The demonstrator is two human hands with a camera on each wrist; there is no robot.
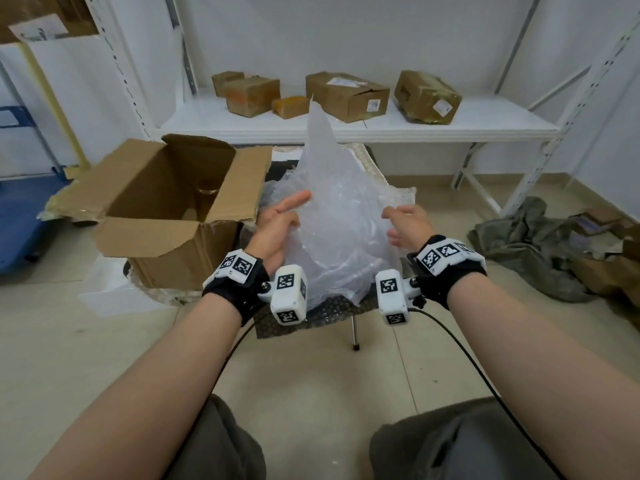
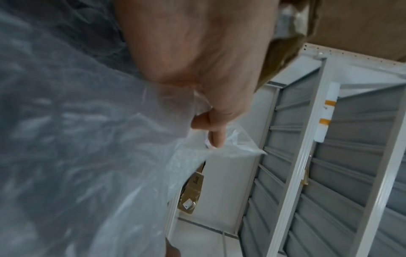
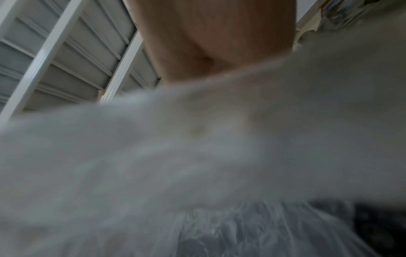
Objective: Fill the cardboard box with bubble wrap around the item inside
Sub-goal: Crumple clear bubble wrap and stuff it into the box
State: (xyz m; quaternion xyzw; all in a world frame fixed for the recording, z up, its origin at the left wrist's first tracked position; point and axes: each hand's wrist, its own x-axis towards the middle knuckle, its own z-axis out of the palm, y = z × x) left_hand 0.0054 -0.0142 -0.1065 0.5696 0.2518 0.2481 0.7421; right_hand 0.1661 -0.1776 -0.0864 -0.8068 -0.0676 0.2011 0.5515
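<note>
An open brown cardboard box [image 1: 166, 216] stands on the floor at the left, flaps spread. A round brownish item [image 1: 207, 192] shows dimly inside it. To the right of the box a big clear sheet of bubble wrap [image 1: 332, 209] rises in a peak above a dark patterned seat [image 1: 332, 306]. My left hand [image 1: 280, 223] grips the sheet's left side, index finger stretched out. My right hand [image 1: 403, 223] grips its right side, fingers curled over the top. In the left wrist view the left hand [image 2: 208, 125] pinches the bubble wrap [image 2: 77, 139]. The right wrist view is blurred: the right hand's palm [image 3: 208, 43] and the bubble wrap [image 3: 219, 156].
A white metal shelf [image 1: 485, 123] behind carries several closed cardboard boxes [image 1: 346, 95]. A green cloth heap [image 1: 530, 244] and cardboard scraps lie on the floor at right. A blue cart [image 1: 17, 220] stands far left. A white foam sheet [image 1: 104, 289] lies under the box.
</note>
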